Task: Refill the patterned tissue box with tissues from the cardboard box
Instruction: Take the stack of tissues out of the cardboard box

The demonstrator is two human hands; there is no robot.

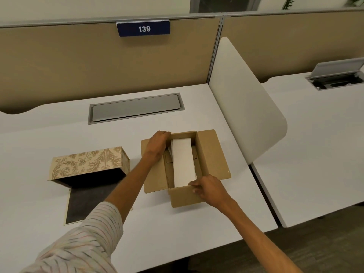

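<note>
Brown corrugated board forms the cardboard box (211, 154), which sits open on the white surface (59, 131) with its 4 flaps folded outward. A white stack of tissues (183, 164) lies lengthwise inside it, reaching from the far wall to the near one.

The left hand (156, 145) reaches over the left flap at the far corner, its fingers curled down into the box at the far end of the tissues; whether it actually grips the stack cannot be told, since the fingertips are hidden below the rim. The right hand (206, 189) is at the near end, thumb pressed on the outside of the near flap and fingers bent over the rim toward the near end of the stack; its hold on the tissues is likewise hidden.

The patterned tissue box (88, 162) rests on the surface to the left of the cardboard box, apart from it, tipped so its dark hollow inside faces the person. Its dark-lined lid panel (86, 203) lies flat on the surface in front of it.

A striped sleeve (84, 239) covers the left upper arm. Farther back, a grey cable hatch (136, 108) is set flush in the surface, and a blue plate (143, 28) on the partition reads 139.
</note>
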